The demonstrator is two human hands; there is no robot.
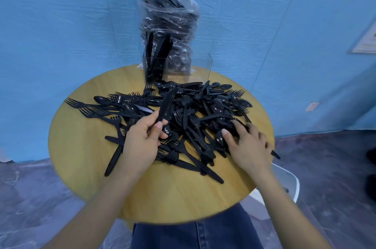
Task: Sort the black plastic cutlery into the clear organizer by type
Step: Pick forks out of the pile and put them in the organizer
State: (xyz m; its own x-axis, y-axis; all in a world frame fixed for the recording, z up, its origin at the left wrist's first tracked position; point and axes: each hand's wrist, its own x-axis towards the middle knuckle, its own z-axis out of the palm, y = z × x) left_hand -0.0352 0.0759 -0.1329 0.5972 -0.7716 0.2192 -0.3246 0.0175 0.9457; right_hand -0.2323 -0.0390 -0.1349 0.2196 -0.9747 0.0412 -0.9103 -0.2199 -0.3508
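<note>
A heap of black plastic forks, spoons and knives (193,110) covers the middle of the round wooden table (85,147). My left hand (142,138) pinches the handle of one black knife (166,104), which points up and away over the heap. My right hand (248,144) rests on the heap's right side with spread fingers touching the cutlery. The clear organizer (177,67) stands at the table's far edge; its left compartment holds several upright knives (154,57), and the right compartment looks empty.
A clear plastic bag (168,22) stuffed with more black cutlery leans against the blue wall behind the organizer. A white chair (289,183) sits at the table's right front. My jeans show below the near edge.
</note>
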